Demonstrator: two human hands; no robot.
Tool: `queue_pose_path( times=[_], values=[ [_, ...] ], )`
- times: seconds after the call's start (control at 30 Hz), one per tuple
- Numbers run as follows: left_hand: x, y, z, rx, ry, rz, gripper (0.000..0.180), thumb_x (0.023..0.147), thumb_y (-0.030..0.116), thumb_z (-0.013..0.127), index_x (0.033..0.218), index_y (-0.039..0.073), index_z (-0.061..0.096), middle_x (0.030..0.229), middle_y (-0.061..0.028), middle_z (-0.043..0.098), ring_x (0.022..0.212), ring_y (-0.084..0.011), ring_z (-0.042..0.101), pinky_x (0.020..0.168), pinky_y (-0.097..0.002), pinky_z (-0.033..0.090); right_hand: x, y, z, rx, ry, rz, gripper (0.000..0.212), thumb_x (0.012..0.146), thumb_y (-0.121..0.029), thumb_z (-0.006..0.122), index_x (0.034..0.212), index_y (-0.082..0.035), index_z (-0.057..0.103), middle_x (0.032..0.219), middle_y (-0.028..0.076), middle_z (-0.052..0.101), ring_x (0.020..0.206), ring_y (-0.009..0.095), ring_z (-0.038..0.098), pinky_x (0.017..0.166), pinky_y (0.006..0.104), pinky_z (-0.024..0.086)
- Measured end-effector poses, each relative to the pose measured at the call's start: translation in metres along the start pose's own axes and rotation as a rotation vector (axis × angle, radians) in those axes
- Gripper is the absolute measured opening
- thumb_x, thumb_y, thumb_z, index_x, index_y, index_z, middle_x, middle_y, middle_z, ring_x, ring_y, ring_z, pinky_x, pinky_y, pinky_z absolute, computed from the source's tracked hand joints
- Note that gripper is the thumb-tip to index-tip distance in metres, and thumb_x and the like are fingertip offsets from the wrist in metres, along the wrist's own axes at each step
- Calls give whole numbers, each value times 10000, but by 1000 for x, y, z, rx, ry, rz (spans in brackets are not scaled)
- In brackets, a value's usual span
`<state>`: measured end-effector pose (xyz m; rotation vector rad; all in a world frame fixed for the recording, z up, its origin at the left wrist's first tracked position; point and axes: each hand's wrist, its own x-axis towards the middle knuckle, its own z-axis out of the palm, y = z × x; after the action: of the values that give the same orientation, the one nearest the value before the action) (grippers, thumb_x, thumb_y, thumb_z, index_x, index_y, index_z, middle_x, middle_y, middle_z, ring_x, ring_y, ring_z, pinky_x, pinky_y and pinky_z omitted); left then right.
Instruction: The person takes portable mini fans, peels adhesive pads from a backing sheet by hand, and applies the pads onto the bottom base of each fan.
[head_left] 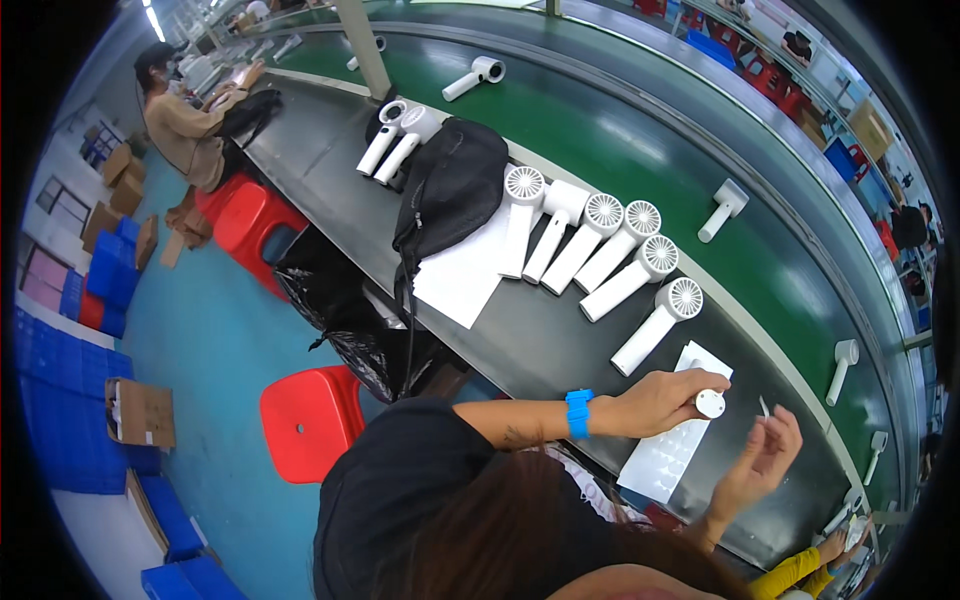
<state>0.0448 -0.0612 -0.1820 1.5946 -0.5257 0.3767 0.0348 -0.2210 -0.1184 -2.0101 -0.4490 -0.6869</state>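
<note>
My left hand (655, 402), with a blue watch (579, 413) on the wrist, is closed around a white handheld fan. The round end of the fan's handle (710, 403) points up at me, and the hand hides most of the rest. Beneath that hand lies a white sheet (660, 465) with rows of pale round marks. To its right, my right hand (765, 460) is raised above the dark table, thumb and forefinger pinching a small pale piece (764, 406), perhaps a sticker. Beyond my left hand, a white fan (660, 325) lies on the table.
Several white fans (600, 225) lie in a row beside a black bag (455, 180) and white paper (460, 285). A green conveyor belt (590, 130) carries spaced fans behind the table. One person (190, 120) sits far left; a yellow sleeve (790, 572) shows lower right. Red stools (312, 425) stand left.
</note>
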Motion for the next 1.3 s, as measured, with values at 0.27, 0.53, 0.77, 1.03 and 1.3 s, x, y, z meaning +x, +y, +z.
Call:
queue_pose_path(
  times=[0.27,0.53,0.77,1.03,1.3],
  values=[
    [-1,16,-8,33,52,154,387,738,7,641,1111,35,541,1025,-119,576,899,-288,577,718,-325,493,-21,0,-11,120,66,151,67,884,12,442,946,-12,442,942,78,431,854,145,433,793,253,363],
    [-6,31,-11,-157,-28,-130,345,737,-31,647,1071,19,576,1127,-118,587,994,-182,580,756,-265,497,-23,-37,-6,525,-28,289,107,858,4,478,965,-1,466,940,89,468,846,138,459,791,248,370],
    [2,31,-6,-53,-89,-60,332,730,-56,625,1050,31,605,1125,-127,591,935,-230,609,667,-284,521,-22,-35,-10,497,-7,416,293,829,18,551,1094,-8,427,881,81,531,860,145,508,814,259,384],
    [-1,39,-4,-339,-214,-262,423,737,-84,635,1145,-15,548,1233,-175,498,1076,-222,536,823,-296,522,-27,-25,-11,551,-83,404,450,798,48,582,1152,-41,320,821,82,554,979,209,556,889,322,383],
    [3,40,-5,-420,-264,-306,465,730,-64,656,1177,-17,535,1260,-165,471,1009,-202,572,803,-285,545,-23,-25,-17,495,-129,431,411,796,57,581,1106,-35,327,818,87,555,973,202,561,881,331,397]
  ],
)
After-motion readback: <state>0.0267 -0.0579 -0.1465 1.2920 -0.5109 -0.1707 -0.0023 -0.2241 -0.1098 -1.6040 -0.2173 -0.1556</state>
